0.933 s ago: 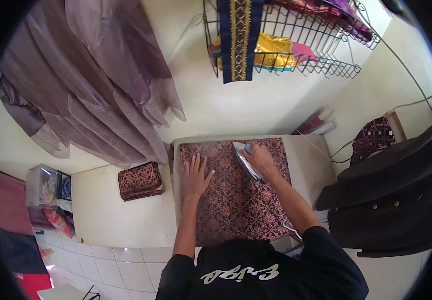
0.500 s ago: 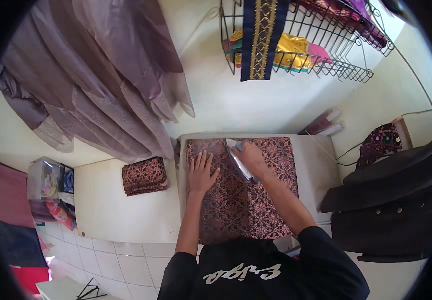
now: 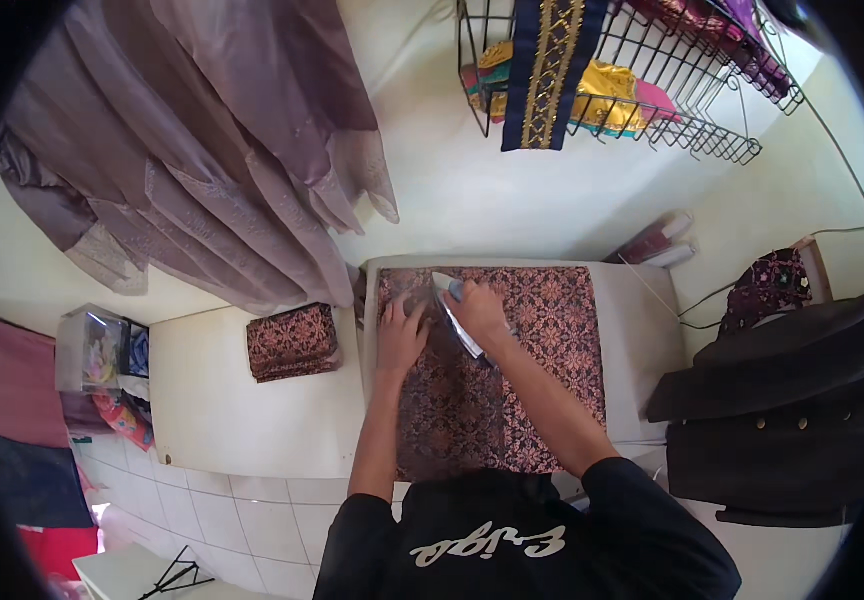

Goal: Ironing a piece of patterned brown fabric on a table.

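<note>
A dark cloth with a pink-brown floral pattern (image 3: 552,340) lies spread over the pale padded board (image 3: 642,330). My right hand (image 3: 479,315) is closed round the handle of a clothes iron (image 3: 464,335), whose pointed tip faces the far edge of the cloth. The iron's soleplate rests on the fabric. Just left of it, my left hand (image 3: 402,338) presses on the cloth, fingers apart and slightly bent, holding nothing. On the white table to the left sits a folded stack of the same patterned cloth (image 3: 292,342).
Mauve dresses (image 3: 222,170) hang at the upper left. A black wire rack (image 3: 692,110) with colourful fabrics is on the wall. Dark buttoned garments (image 3: 772,400) hang on the right. A clear plastic box (image 3: 92,350) stands at the white table's (image 3: 222,430) left end.
The iron in my right hand has slid left across the cloth, closer to my left hand. My left fingers have bent a little more. The whole view has shifted slightly.
</note>
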The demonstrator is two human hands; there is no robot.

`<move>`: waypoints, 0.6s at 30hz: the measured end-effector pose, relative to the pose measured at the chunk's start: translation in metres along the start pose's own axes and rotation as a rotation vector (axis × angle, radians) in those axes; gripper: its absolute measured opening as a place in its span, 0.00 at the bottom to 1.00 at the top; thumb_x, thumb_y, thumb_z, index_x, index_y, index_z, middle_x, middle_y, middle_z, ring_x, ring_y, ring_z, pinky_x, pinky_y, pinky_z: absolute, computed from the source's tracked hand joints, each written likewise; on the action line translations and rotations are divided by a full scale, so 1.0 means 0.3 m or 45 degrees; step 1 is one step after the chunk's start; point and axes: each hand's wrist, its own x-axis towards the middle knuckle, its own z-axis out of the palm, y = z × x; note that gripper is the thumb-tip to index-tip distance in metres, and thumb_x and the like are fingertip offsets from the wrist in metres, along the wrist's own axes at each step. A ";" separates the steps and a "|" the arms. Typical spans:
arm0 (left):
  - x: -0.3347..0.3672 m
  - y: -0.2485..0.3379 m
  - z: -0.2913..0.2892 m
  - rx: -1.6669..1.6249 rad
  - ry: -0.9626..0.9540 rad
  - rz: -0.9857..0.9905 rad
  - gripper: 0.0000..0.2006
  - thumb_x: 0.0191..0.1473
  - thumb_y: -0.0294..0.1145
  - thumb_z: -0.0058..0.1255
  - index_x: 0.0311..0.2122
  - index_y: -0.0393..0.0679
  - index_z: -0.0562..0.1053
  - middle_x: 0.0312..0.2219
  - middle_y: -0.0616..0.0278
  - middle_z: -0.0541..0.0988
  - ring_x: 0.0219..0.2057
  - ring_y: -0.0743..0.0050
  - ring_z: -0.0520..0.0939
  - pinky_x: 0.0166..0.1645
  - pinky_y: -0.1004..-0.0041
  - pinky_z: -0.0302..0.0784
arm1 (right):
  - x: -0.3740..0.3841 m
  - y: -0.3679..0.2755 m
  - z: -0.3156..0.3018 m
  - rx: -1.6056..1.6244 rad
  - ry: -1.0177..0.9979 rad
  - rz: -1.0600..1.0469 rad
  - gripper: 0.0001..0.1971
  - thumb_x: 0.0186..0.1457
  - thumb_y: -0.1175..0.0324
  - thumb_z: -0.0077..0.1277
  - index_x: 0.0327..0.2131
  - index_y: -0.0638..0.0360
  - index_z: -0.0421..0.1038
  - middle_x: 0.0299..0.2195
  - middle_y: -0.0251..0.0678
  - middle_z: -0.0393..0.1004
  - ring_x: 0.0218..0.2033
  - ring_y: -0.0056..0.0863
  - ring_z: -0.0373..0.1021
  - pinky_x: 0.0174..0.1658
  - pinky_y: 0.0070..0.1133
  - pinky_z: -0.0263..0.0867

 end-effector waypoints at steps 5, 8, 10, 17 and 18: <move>0.012 -0.010 -0.017 -0.071 0.106 0.089 0.23 0.51 0.36 0.57 0.53 0.45 0.71 0.53 0.52 0.69 0.55 0.50 0.68 0.59 0.56 0.64 | 0.072 -0.049 -0.023 0.095 0.048 0.093 0.27 0.55 0.47 0.51 0.33 0.70 0.74 0.32 0.61 0.75 0.36 0.55 0.74 0.42 0.41 0.72; 0.024 0.021 -0.037 0.017 0.026 0.049 0.22 0.55 0.32 0.53 0.55 0.44 0.69 0.54 0.52 0.66 0.56 0.48 0.66 0.61 0.56 0.63 | 0.140 -0.042 0.018 0.027 -0.002 0.100 0.27 0.57 0.45 0.48 0.36 0.67 0.73 0.34 0.55 0.76 0.36 0.49 0.76 0.40 0.38 0.73; 0.027 -0.010 -0.040 0.063 0.032 0.071 0.22 0.55 0.31 0.52 0.55 0.41 0.68 0.54 0.51 0.66 0.57 0.48 0.66 0.61 0.55 0.62 | 0.108 -0.054 0.040 0.036 -0.006 0.030 0.27 0.58 0.45 0.47 0.36 0.67 0.73 0.34 0.55 0.76 0.36 0.49 0.76 0.41 0.38 0.73; -0.002 -0.080 -0.048 -0.060 0.196 0.001 0.21 0.58 0.29 0.46 0.55 0.33 0.65 0.58 0.47 0.64 0.59 0.46 0.65 0.63 0.55 0.60 | 0.098 -0.148 0.023 0.009 -0.258 -0.039 0.29 0.57 0.43 0.47 0.36 0.67 0.73 0.34 0.55 0.76 0.38 0.51 0.75 0.43 0.38 0.72; 0.005 -0.073 -0.052 -0.087 0.211 -0.024 0.20 0.59 0.28 0.45 0.55 0.33 0.65 0.58 0.47 0.64 0.59 0.47 0.65 0.62 0.56 0.61 | 0.115 -0.156 0.022 0.029 -0.207 -0.021 0.29 0.57 0.43 0.47 0.36 0.67 0.74 0.34 0.55 0.76 0.38 0.51 0.75 0.43 0.38 0.72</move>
